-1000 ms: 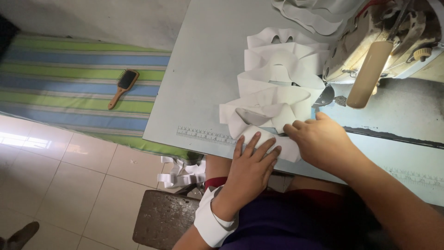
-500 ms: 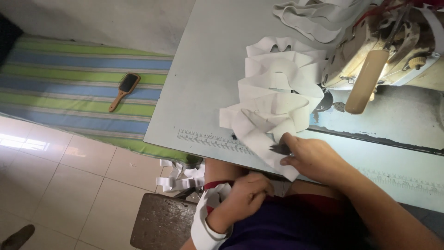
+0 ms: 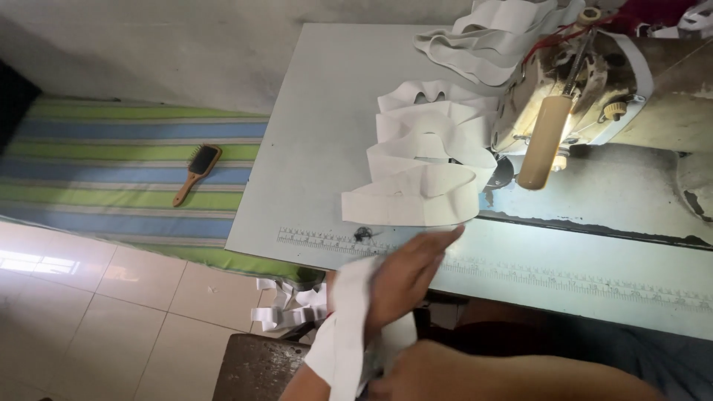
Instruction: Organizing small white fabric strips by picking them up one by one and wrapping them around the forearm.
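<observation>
Since half a second ago your right hand has come off the pile of folded white strip on the table and dropped to the near edge, and the pile now sits alone with no hand on it. Your left hand (image 3: 405, 278) has come up from your lap and now lies along the table's front edge, fingers straight and pressed together, tips pointing toward the pile. A white band (image 3: 349, 327) of the same strip runs over your left wrist and forearm and hangs down toward your lap. Your right hand (image 3: 416, 375) sits lowest in view, just under the left; its fingers are hidden, so you cannot tell whether they pinch the band or lie loose.

Below the table edge, a loose tangle of white strip (image 3: 286, 312) hangs beside the dark stool (image 3: 252, 367).

On the pale table (image 3: 319, 111), a printed ruler scale (image 3: 319, 239) runs along the front edge with a small dark smudge on it. Just beyond your left fingertips lies the folded white strip (image 3: 420, 178), stacked in broad zigzag folds, its nearest fold close to your fingers but apart from them.

Right of the pile stands the sewing machine (image 3: 587, 82), with a tan cylindrical handle (image 3: 542, 141) hanging at its front. More white strip (image 3: 483, 44) is heaped behind the machine's head.

Farther left, on the striped green and blue mat (image 3: 111, 171) on the floor, lies a wooden hairbrush (image 3: 197, 172).
</observation>
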